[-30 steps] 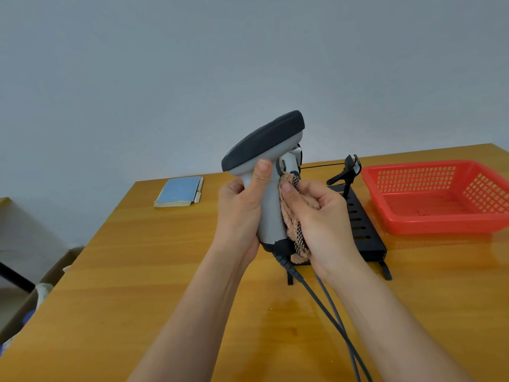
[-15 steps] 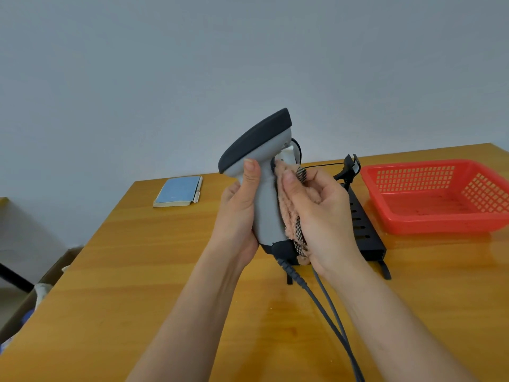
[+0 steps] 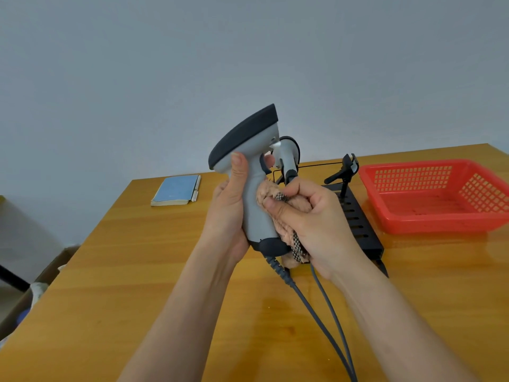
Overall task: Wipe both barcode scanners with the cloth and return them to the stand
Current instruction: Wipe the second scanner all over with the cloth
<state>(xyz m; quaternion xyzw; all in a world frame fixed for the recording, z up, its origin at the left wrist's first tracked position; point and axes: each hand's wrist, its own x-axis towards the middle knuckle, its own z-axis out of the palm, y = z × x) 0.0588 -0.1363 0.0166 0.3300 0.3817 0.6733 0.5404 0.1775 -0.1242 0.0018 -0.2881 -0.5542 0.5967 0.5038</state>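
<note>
My left hand [image 3: 230,213] grips the handle of a grey barcode scanner [image 3: 252,150] with a dark top, held upright above the table. My right hand [image 3: 316,224] holds a bunched pink cloth [image 3: 286,232] with a checked edge against the right side of the handle. Behind them a second grey scanner [image 3: 287,158] sits in the black slotted stand [image 3: 358,224]; its lower part is hidden by my right hand. An empty black holder arm [image 3: 344,172] rises from the stand. Two grey cables [image 3: 325,312] run toward me.
A red plastic basket [image 3: 435,194] stands right of the stand on the wooden table [image 3: 137,271]. A blue notebook [image 3: 176,190] with a pen lies at the back left. A cardboard box [image 3: 33,293] sits on the floor at the left.
The scanner's head has tipped up and turned. My right hand slid the cloth down the handle and curled tighter around it, uncovering the second scanner behind.
</note>
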